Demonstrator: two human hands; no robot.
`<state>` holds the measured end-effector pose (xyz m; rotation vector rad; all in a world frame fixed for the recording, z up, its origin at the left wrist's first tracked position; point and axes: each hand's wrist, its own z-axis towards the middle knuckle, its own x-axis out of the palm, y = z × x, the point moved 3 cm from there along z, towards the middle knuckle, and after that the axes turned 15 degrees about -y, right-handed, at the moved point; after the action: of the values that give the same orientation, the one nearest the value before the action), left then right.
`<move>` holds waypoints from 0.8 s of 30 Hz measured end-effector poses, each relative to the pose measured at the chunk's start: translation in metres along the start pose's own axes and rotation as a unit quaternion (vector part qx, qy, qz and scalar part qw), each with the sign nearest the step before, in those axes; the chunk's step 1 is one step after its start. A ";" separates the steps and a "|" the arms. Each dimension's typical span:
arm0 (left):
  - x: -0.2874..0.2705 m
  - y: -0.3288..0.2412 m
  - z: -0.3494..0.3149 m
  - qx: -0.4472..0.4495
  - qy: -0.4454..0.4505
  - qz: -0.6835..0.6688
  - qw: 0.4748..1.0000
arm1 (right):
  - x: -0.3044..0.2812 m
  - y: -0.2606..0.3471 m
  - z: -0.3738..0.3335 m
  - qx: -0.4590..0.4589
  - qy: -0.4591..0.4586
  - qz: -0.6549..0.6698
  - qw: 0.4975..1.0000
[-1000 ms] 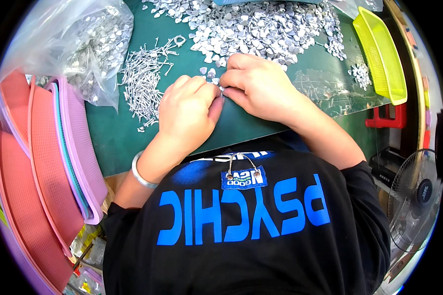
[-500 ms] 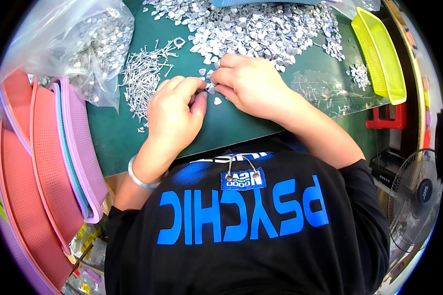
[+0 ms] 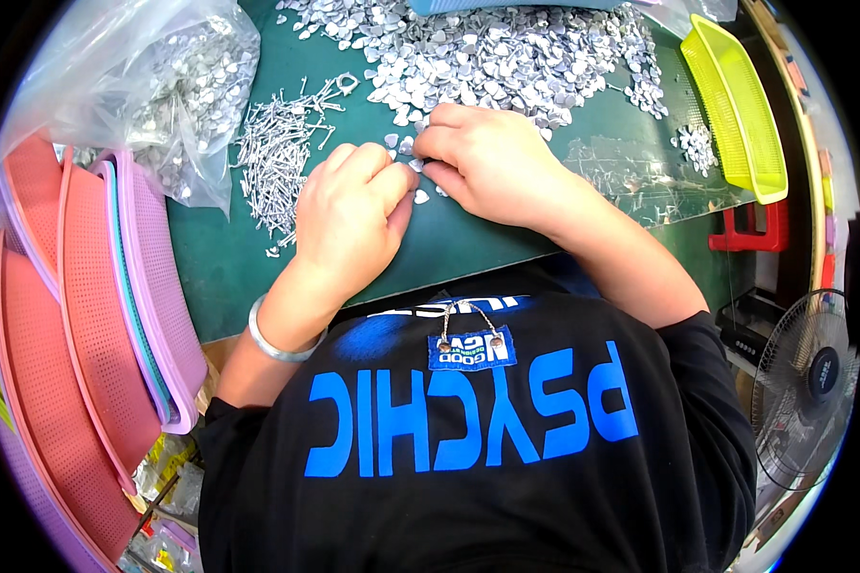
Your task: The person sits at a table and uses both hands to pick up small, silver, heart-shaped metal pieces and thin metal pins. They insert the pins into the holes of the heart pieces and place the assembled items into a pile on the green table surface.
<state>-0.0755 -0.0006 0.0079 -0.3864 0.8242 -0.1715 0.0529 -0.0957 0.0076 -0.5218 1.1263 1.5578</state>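
1. close fingertip work in hand here, it seems, on a small silver heart piece (image 3: 416, 165) between both hands at the green table (image 3: 220, 272).
2. left hand (image 3: 354, 210) curled, right hand (image 3: 492, 167) curled opposite; which grips the piece, can't tell.
3. next move looks to call for a steady, precise pinch.
4. the piece: shiny, partly hidden; heart pile (image 3: 487, 57) beyond, silver pins (image 3: 272, 162) leftward.

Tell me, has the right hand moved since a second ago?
Yes, slightly: the right hand has shifted left, nearer the pile of metal pins on the table.
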 end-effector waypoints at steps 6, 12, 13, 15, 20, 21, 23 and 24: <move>-0.006 0.001 -0.012 -0.020 0.020 -0.040 0.999 | -0.009 0.001 0.000 -0.005 0.060 0.000 0.998; -0.016 0.005 -0.016 -0.069 0.003 -0.066 0.995 | -0.013 0.003 0.003 0.005 0.037 0.041 0.998; -0.017 0.005 -0.015 -0.070 -0.002 -0.052 0.996 | -0.011 0.004 0.002 -0.001 0.045 0.041 0.998; -0.018 0.007 -0.013 -0.075 -0.010 -0.022 0.997 | -0.008 0.003 -0.001 -0.012 0.062 0.041 0.997; -0.016 0.012 -0.011 -0.097 0.002 0.021 0.995 | -0.009 0.006 0.003 0.001 0.084 0.043 0.996; -0.015 0.013 -0.011 -0.093 0.002 0.017 0.996 | -0.006 0.007 0.004 0.005 0.068 0.036 0.997; -0.014 0.013 -0.011 -0.089 0.002 0.013 0.996 | 0.002 0.009 0.002 0.022 0.058 0.019 0.998; -0.013 0.014 -0.011 -0.091 0.001 0.013 0.996 | 0.006 0.012 0.002 0.030 0.053 0.011 0.998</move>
<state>-0.0922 0.0129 0.0041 -0.5459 0.8495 -0.0726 0.0408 -0.0908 0.0084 -0.5585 1.2589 1.5251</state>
